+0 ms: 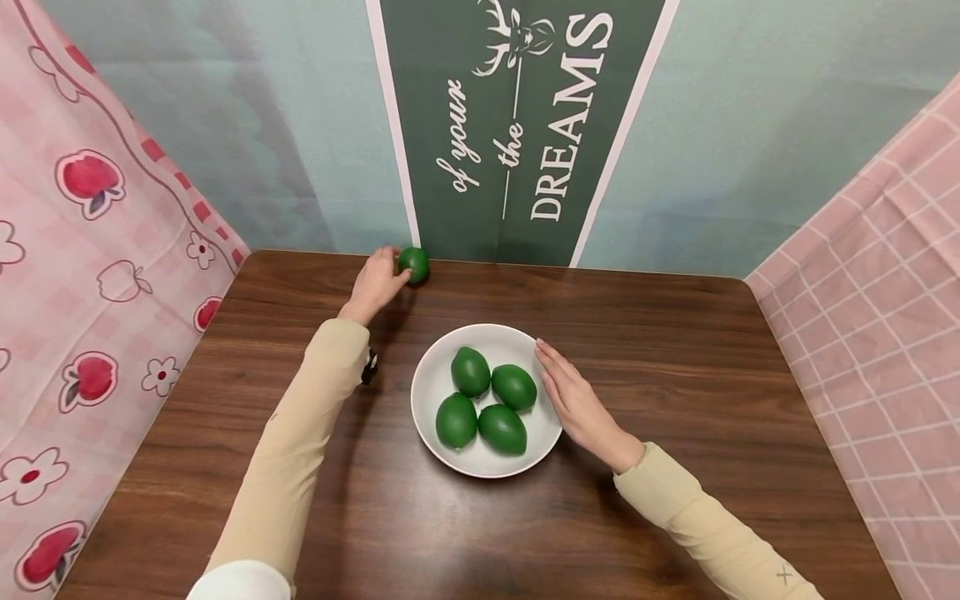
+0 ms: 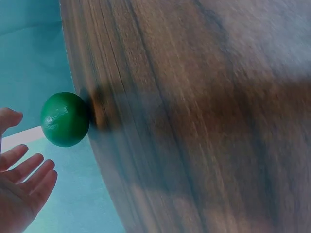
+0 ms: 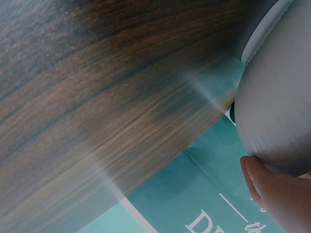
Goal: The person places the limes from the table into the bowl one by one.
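At the table's back edge lies a single green lime [image 1: 414, 265]. My left hand [image 1: 377, 282] reaches to its left side. In the left wrist view the fingers [image 2: 35, 177] and thumb are spread, with a gap between them and the lime [image 2: 65, 119]. A white bowl [image 1: 427, 400] stands mid-table with several limes in it, one of them a lime [image 1: 470, 372] at the back left. Straight fingers of my right hand [image 1: 576, 400] rest against the bowl's right side. From the right wrist, fingertips touch the outer wall of the bowl [image 3: 277, 107].
The brown wooden table [image 1: 660, 367] ends at a blue-green backdrop with a dark green lettered panel [image 1: 517, 167]. Pink patterned cloth [image 1: 97, 275] hangs at the left, and pink checked cloth [image 1: 885, 275] at the right.
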{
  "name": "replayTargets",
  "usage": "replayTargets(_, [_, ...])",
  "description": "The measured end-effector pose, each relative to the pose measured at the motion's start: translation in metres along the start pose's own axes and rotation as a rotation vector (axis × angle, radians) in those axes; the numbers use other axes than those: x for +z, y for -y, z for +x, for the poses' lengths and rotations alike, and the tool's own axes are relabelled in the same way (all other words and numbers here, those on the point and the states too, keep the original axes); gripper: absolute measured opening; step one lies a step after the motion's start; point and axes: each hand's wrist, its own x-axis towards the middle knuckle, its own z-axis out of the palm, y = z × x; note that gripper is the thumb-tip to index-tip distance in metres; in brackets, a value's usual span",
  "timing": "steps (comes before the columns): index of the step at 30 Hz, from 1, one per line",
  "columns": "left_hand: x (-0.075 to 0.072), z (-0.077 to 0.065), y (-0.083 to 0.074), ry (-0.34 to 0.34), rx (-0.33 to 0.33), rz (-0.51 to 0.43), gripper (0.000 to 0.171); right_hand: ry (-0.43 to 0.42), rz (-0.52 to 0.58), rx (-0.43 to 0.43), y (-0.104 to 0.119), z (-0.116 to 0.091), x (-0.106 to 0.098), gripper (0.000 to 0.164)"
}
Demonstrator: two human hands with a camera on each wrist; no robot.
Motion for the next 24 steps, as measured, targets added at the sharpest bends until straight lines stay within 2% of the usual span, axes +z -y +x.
replayTargets(5, [0.005,0.004,0.003,-0.016,-0.031,-0.064,0.051,-0.003,-0.001,-0.003,0.000,0.000,0.000,0.038])
replayTargets(12, [0.011,0.010,0.001,0.009,-0.100,-0.123,0.058,-0.001,0.002,0.006,0.000,0.000,0.000,0.039])
replayTargets(17, [0.012,0.013,-0.003,0.022,-0.123,-0.119,0.062,0.003,0.001,0.003,-0.001,0.001,-0.001,0.039])
replayTargets(24, [0.014,0.016,-0.003,0.035,-0.119,-0.091,0.065,0.024,0.010,0.022,-0.001,0.001,0.000,0.040])
